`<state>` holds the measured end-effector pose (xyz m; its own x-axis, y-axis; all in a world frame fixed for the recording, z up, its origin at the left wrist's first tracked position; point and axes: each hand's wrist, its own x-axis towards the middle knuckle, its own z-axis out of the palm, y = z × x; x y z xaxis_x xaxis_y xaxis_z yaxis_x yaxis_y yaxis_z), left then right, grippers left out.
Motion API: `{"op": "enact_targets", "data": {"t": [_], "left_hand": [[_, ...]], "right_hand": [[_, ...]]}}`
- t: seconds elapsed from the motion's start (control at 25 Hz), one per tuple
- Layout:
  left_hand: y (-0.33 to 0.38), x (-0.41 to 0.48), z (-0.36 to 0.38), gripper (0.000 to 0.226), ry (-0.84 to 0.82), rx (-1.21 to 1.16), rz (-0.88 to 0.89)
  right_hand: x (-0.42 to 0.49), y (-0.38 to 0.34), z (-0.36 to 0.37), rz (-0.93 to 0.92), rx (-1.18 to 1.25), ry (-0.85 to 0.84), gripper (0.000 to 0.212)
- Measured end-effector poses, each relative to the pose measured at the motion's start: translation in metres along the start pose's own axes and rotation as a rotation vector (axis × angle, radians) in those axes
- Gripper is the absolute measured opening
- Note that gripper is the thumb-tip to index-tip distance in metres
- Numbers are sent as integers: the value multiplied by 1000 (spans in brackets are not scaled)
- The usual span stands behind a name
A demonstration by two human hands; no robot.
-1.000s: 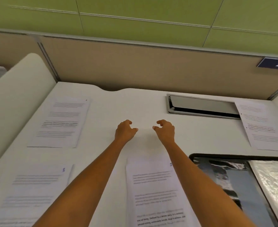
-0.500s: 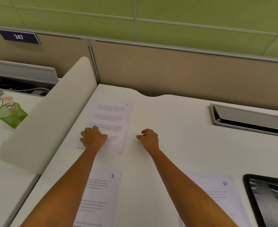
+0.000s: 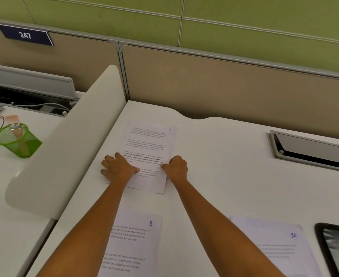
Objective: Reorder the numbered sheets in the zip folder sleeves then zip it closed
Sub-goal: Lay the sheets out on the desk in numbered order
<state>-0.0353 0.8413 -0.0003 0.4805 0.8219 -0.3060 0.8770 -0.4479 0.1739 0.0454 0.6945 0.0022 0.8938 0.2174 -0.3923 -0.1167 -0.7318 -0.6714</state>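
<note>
The sheet marked 4 (image 3: 150, 144) lies at the far left of the white desk (image 3: 214, 176), close to the curved white divider (image 3: 64, 146). The left hand (image 3: 117, 168) lies flat on its left edge with fingers spread and the thumb on the paper. The right hand (image 3: 176, 166) is curled at the right edge, the thumb on top, pinching it. The forearms cross part of the sheet marked 8 (image 3: 144, 236), nearer the person. The sheet marked 10 (image 3: 274, 246) lies to its right, and the black zip folder (image 3: 336, 250) shows at the lower right corner. A grey cable hatch (image 3: 312, 150) is set into the desk. Beyond the divider stands a green mesh cup (image 3: 18, 142). A beige partition (image 3: 224, 82) carries the plate 247 (image 3: 25, 35), under a green wall (image 3: 244, 13).
</note>
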Motion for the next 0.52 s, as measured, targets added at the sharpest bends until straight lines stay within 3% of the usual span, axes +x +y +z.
{"op": "enact_targets", "data": {"t": [0.16, 0.32, 0.52], "left_hand": [[11, 1, -3, 89, -51, -6, -5], [23, -3, 3, 78, -35, -114, 48], [62, -20, 17, 63, -50, -139, 175]], "right_hand": [[6, 2, 2, 34, 32, 35, 3], [10, 13, -16, 62, 122, 56, 17], [21, 48, -66, 112, 149, 150, 17]]}}
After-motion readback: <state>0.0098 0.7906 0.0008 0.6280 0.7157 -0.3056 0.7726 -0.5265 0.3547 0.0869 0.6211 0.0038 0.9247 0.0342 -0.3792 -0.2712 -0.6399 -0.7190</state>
